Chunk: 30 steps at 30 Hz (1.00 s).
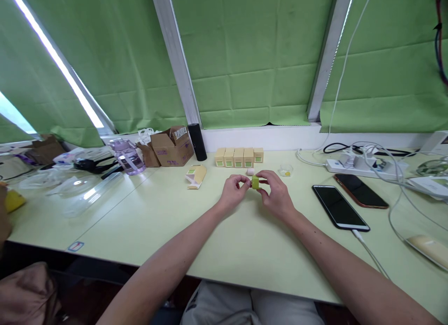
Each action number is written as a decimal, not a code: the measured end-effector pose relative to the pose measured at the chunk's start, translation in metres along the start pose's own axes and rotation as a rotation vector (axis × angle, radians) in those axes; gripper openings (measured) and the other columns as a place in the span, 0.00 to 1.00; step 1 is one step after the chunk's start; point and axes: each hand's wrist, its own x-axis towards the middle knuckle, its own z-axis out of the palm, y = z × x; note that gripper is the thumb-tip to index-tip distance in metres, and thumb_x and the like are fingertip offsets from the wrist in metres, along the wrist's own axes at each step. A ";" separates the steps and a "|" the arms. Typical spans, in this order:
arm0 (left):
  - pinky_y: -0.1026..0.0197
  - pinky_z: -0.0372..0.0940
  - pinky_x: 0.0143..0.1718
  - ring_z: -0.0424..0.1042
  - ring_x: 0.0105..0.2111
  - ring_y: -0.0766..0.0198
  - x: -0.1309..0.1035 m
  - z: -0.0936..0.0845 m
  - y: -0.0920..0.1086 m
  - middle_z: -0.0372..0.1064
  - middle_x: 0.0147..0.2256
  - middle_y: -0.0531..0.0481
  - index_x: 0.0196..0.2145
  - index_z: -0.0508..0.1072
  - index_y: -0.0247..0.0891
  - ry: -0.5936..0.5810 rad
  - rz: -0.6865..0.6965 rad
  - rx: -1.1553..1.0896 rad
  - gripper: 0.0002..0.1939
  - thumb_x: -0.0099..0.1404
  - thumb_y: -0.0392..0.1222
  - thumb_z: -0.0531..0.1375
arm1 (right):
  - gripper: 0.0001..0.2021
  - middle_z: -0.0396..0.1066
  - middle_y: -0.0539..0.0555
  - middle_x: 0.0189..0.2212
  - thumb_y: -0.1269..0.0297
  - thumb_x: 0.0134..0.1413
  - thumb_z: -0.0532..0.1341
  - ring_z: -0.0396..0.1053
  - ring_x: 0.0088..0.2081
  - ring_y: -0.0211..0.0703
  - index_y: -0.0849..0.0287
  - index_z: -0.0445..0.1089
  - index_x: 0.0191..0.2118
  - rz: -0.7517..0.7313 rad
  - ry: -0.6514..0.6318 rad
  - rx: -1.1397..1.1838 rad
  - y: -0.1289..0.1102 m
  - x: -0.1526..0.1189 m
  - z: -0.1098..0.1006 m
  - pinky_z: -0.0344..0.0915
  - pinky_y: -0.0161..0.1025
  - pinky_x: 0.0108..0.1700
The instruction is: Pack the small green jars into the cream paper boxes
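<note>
A small yellow-green block (255,182) is between my hands above the pale table (196,222). My right hand (277,193) grips it from the right between thumb and fingers. Close to its left side, my left hand (234,192) is closed in a pinch; what its fingertips hold is too small to name. Just behind the block lies a small pale pinkish item (250,171). Several small tan boxes (238,158) stand in a row farther back. An opened tan carton (196,176) lies to the left, and a small clear container (286,170) with something yellow sits to the right.
Two phones (340,207) (360,190), a power strip (364,168) with cables and a mouse (429,250) are on the right. Back left are a cardboard box (172,148), black cylinder (197,142), purple bottle (127,157) and clear plastic packaging (94,194). Part of another person shows far left.
</note>
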 end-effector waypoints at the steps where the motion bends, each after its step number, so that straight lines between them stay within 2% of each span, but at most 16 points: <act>1: 0.60 0.63 0.37 0.71 0.37 0.61 0.000 0.000 0.000 0.78 0.36 0.46 0.32 0.81 0.37 0.001 -0.002 0.001 0.09 0.66 0.44 0.64 | 0.23 0.71 0.59 0.53 0.78 0.58 0.57 0.73 0.55 0.54 0.51 0.67 0.57 0.001 -0.002 0.001 0.000 0.000 0.000 0.82 0.57 0.51; 30: 0.60 0.63 0.36 0.71 0.35 0.61 0.000 -0.002 0.002 0.79 0.35 0.46 0.32 0.80 0.38 -0.004 -0.004 0.003 0.10 0.65 0.46 0.63 | 0.21 0.71 0.59 0.53 0.76 0.59 0.58 0.74 0.53 0.52 0.51 0.67 0.57 0.021 -0.002 0.010 0.000 0.000 -0.001 0.82 0.57 0.51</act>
